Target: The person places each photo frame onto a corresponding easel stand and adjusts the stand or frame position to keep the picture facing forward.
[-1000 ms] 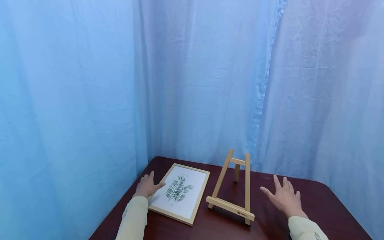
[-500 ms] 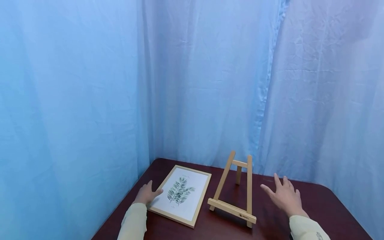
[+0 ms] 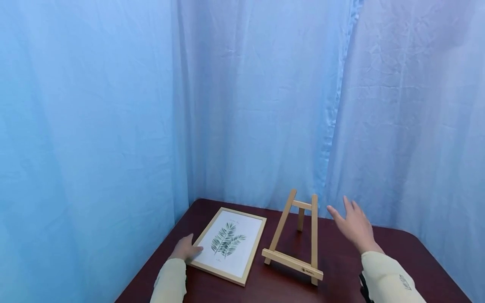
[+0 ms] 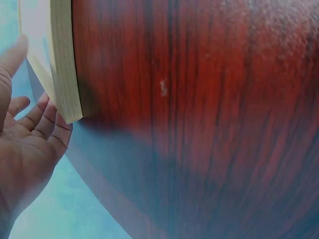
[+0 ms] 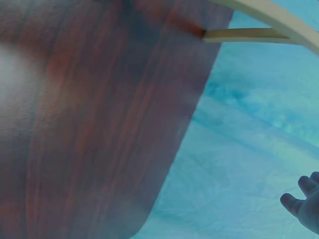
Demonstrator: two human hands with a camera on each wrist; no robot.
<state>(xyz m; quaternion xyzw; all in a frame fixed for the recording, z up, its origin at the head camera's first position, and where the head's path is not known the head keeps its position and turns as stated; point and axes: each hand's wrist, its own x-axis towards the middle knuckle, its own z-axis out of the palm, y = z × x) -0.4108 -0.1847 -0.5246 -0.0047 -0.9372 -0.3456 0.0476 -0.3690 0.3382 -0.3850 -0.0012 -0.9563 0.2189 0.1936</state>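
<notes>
A picture frame (image 3: pixel 232 244) with a pale wooden border and a green leaf print lies flat on the dark table, left of centre. My left hand (image 3: pixel 185 248) is at its left edge, the thumb reaching over the border. In the left wrist view, that hand's fingers (image 4: pixel 47 117) sit at the side of the frame's corner (image 4: pixel 65 74), the thumb apart from them; contact is hard to tell. A small wooden easel (image 3: pixel 291 259) stands upright right of the frame. My right hand (image 3: pixel 354 225) hovers right of the easel, fingers spread and holding nothing.
The reddish-brown table (image 3: pixel 409 261) has rounded far corners. Blue curtains (image 3: pixel 257 105) hang behind it and along its left side. In the right wrist view, parts of the easel (image 5: pixel 249 35) cross the top right, near the table edge.
My left hand has lowered toward the near left part of the picture frame. My right hand has lifted and its fingers point higher. The frame and easel stay put.
</notes>
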